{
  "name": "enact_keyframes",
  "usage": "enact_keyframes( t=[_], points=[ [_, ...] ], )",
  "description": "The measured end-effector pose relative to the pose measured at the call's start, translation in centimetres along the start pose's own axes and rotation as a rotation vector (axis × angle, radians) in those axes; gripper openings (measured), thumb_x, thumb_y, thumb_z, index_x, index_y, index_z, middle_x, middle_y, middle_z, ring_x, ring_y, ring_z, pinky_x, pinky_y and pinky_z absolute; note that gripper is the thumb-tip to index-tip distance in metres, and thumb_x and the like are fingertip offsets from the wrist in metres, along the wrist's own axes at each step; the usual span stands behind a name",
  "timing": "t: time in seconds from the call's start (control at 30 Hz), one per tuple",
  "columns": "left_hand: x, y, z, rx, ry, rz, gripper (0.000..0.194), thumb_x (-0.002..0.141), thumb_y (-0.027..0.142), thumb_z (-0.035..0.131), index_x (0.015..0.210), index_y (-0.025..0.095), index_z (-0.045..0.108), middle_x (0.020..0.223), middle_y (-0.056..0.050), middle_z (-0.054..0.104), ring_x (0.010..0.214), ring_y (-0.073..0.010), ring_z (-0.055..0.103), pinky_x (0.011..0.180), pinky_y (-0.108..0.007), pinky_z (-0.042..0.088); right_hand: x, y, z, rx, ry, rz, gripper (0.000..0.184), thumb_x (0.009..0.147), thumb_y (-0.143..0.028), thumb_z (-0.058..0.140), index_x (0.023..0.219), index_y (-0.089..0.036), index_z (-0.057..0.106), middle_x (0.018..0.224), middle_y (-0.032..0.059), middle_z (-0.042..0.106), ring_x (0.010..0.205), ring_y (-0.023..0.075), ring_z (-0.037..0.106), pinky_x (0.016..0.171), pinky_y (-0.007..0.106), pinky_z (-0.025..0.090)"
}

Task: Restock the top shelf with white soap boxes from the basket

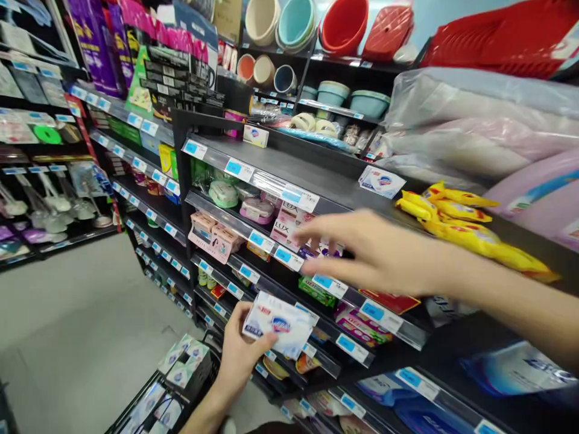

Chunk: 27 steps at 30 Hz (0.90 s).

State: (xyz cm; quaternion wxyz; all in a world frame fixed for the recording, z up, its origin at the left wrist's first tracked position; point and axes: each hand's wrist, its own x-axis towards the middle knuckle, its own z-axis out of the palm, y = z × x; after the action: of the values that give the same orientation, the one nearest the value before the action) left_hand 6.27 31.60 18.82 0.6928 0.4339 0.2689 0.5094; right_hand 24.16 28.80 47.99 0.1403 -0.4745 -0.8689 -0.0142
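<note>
In my left hand (246,349) is a white box of soap (279,324) with a blue and red logo, gripped between thumb and fingers in front of the lower shelves. My right hand (362,253) stretches in from the right, slightly blurred, fingers apart and holding nothing. It passes in front of LUX soap boxes (286,224) on the second shelf; I cannot tell whether it touches them. On the top shelf (298,166) a white soap box (382,182) lies near the right, and a smaller one (256,135) stands towards the far left.
Below left on the floor, a black crate (136,395) holds several soap boxes (185,361). Yellow packets (470,223) lie on the shelf end at right, below plastic-wrapped bundles (461,114). Basins (346,27) fill shelves behind. Price-tag rails (239,170) edge the shelves. Floor (81,325) shows at left.
</note>
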Motion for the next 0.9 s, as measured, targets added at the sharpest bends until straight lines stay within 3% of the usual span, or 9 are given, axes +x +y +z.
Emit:
enact_keyframes(
  t=[0.1, 0.2, 0.33, 0.4, 0.53, 0.63, 0.73, 0.8, 0.9],
  points=[
    [1.0, 2.1, 2.5, -0.036, -0.016, 0.123, 0.054, 0.051, 0.030, 0.098, 0.092, 0.020, 0.063, 0.081, -0.001, 0.068, 0.072, -0.0217, 0.064, 0.062, -0.025, 0.051, -1.4, -2.7, 3.4, 0.030, -0.119, -0.070, 0.025, 0.092, -0.036, 0.071, 0.110, -0.019, 0.073, 0.092, 0.0080, 0.072, 0.077, 0.0224, 0.066, 0.069, 0.033, 0.052],
    [0.8, 3.1, 3.7, -0.053, -0.039, 0.180, 0.059, 0.049, 0.030, 0.100, 0.094, 0.021, 0.062, 0.082, -0.001, 0.068, 0.072, -0.0223, 0.063, 0.061, -0.025, 0.050, -1.8, -2.0, 4.3, 0.078, -0.198, 0.012, 0.021, 0.093, -0.029, 0.069, 0.111, -0.019, 0.071, 0.096, 0.0088, 0.073, 0.078, 0.0214, 0.066, 0.068, 0.031, 0.050],
    [0.6, 3.6, 4.6, -0.024, 0.000, 0.207, 0.058, 0.048, 0.023, 0.100, 0.092, 0.022, 0.062, 0.078, 0.000, 0.067, 0.069, -0.0230, 0.063, 0.060, -0.027, 0.050, -1.4, -1.5, 3.4, 0.241, -0.306, 0.076, 0.045, 0.089, -0.039, 0.074, 0.127, -0.018, 0.064, 0.104, 0.0077, 0.074, 0.085, 0.0188, 0.069, 0.072, 0.027, 0.051],
    [0.7, 4.0, 5.0, -0.042, 0.002, 0.240, 0.060, 0.045, 0.017, 0.100, 0.091, 0.023, 0.063, 0.078, 0.000, 0.066, 0.072, -0.0238, 0.064, 0.061, -0.027, 0.052, -1.1, -1.9, 2.8, 0.212, -0.341, 0.052, 0.047, 0.089, -0.038, 0.075, 0.127, -0.015, 0.065, 0.107, 0.0099, 0.074, 0.090, 0.0193, 0.069, 0.076, 0.027, 0.050],
    [0.7, 4.5, 4.7, -0.222, -0.080, 0.288, 0.069, 0.047, 0.007, 0.098, 0.106, 0.026, 0.067, 0.119, -0.007, 0.065, 0.107, -0.0366, 0.066, 0.082, -0.039, 0.061, -0.4, -0.9, -1.6, 0.081, -0.286, 0.019, 0.039, 0.095, -0.036, 0.066, 0.127, -0.013, 0.066, 0.110, 0.0089, 0.074, 0.091, 0.0166, 0.067, 0.079, 0.026, 0.049],
    [0.7, 3.4, 2.0, -0.211, -0.048, 0.371, 0.049, 0.067, 0.015, 0.091, 0.109, 0.024, 0.068, 0.131, -0.012, 0.059, 0.120, -0.0409, 0.060, 0.090, -0.049, 0.061, -0.5, 4.3, -7.8, -0.174, -0.069, 0.162, 0.042, 0.096, -0.040, 0.061, 0.127, -0.012, 0.066, 0.111, 0.0087, 0.074, 0.091, 0.0180, 0.067, 0.082, 0.029, 0.050],
    [0.4, 0.4, -3.1, -0.018, 0.144, 0.435, 0.033, 0.079, 0.031, 0.084, 0.106, 0.025, 0.066, 0.118, -0.008, 0.062, 0.108, -0.0307, 0.064, 0.081, -0.038, 0.062, -1.5, 12.3, -12.2, -0.463, 0.084, 0.427, 0.047, 0.090, -0.044, 0.065, 0.126, -0.013, 0.068, 0.111, 0.0114, 0.074, 0.095, 0.0240, 0.067, 0.085, 0.035, 0.051],
    [-0.1, -2.7, -7.2, 0.157, 0.281, 0.336, 0.034, 0.081, 0.042, 0.079, 0.108, 0.027, 0.063, 0.115, -0.006, 0.064, 0.105, -0.0280, 0.064, 0.081, -0.035, 0.060, -2.5, 17.3, -13.0, -0.559, 0.036, 0.568, 0.049, 0.087, -0.040, 0.066, 0.126, -0.011, 0.068, 0.113, 0.0146, 0.074, 0.097, 0.0271, 0.068, 0.088, 0.036, 0.051],
    [-2.0, -8.1, -13.4, 0.433, 0.422, 0.081, 0.036, 0.078, 0.057, 0.073, 0.099, 0.027, 0.068, 0.103, -0.006, 0.071, 0.099, -0.0338, 0.066, 0.088, -0.047, 0.056, -3.6, 22.5, -11.8, -0.604, -0.057, 0.717, 0.048, 0.084, -0.032, 0.068, 0.126, -0.007, 0.067, 0.115, 0.0174, 0.074, 0.101, 0.0283, 0.069, 0.089, 0.035, 0.051]
  ],
)
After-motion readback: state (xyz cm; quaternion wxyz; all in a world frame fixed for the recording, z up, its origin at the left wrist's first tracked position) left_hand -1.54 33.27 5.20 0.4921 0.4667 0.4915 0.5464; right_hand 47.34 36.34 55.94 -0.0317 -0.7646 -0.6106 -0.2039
